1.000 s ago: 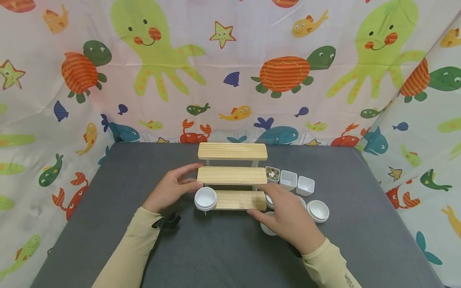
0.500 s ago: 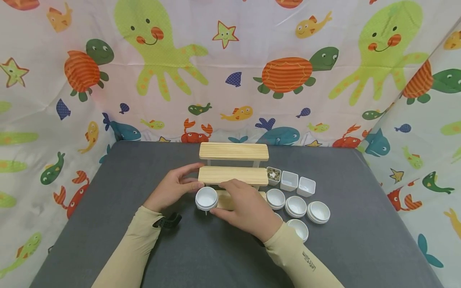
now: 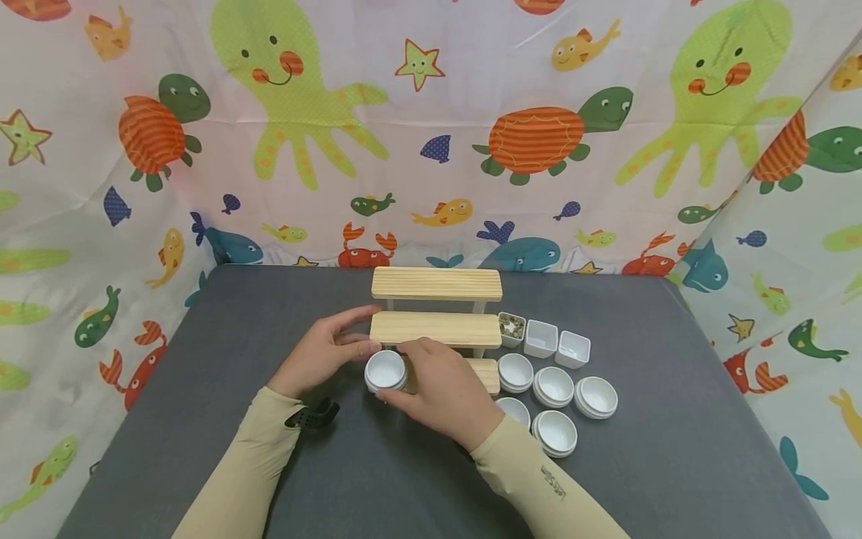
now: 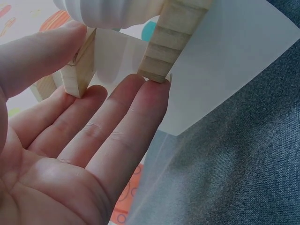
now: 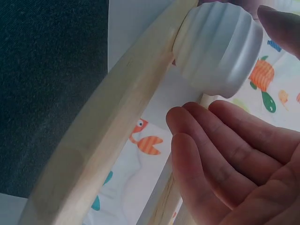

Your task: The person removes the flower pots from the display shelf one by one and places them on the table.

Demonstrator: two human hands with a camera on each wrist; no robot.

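Observation:
On the left end of the lowest board of a three-tier wooden display stand stands a stack of small white ribbed bowls. My left hand is at the stand's left side, its nearly straight fingers touching the board ends in the left wrist view. Its thumb lies close to the bowls. The right hand spreads around the right side of that stack, covering part of the lowest board. In the right wrist view, a gap shows between its fingers and the ribbed bowls; the thumb is on the opposite side.
Right of the stand are several more white round bowls, some stacked. Behind them are two square white cups and a square cup with speckled contents. A grey cloth covers the table, with a printed curtain behind.
The right hand has moved left from the stand's right end to the bowl stack, uncovering the bowls on the right. My left hand stays at the stand's left side.

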